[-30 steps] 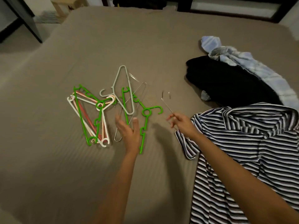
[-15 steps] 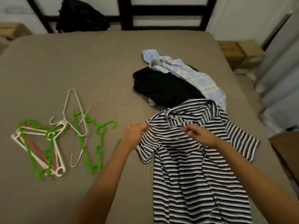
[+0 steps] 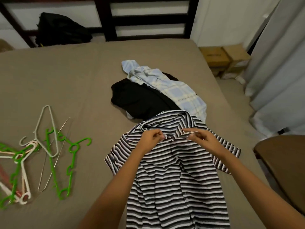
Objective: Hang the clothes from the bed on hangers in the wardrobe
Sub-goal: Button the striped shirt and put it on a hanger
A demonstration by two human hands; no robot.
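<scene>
Lying flat on the brown bed [image 3: 74, 83] nearest the viewer, a black-and-white striped shirt [image 3: 178, 179] is shown with its collar turned away and its short sleeves spread to either side. Both forearms are extended over its front. At the collar, a thin wire hanger [image 3: 175, 138] is held just above the fabric. The grip of the left hand [image 3: 151, 138] is closed narrowly, fingers curled, on the hanger's left end. The grip of the right hand [image 3: 200, 138] is pinched on the wire near the hook, with the forefinger extended. Whether the left fingers also catch the collar cannot be told.

To the left, well apart from the shirt, a loose pile of hangers is laid on the bed: green plastic hangers [image 3: 70, 177], white hangers [image 3: 27, 187], a pale grey hanger [image 3: 53, 129] and a second wire hanger [image 3: 49, 176], all overlapping one another.

Just beyond the collar, a black garment [image 3: 140, 100] is bunched, touching the striped shirt, and a light blue checked shirt [image 3: 178, 91] is draped partly over it. A dark wooden headboard [image 3: 148, 19] is seen at the far edge, with a black bundle [image 3: 61, 30] before it at the left. Cardboard boxes [image 3: 222, 57] and a pale curtain [image 3: 280, 63] are seen beside the bed at the right.
</scene>
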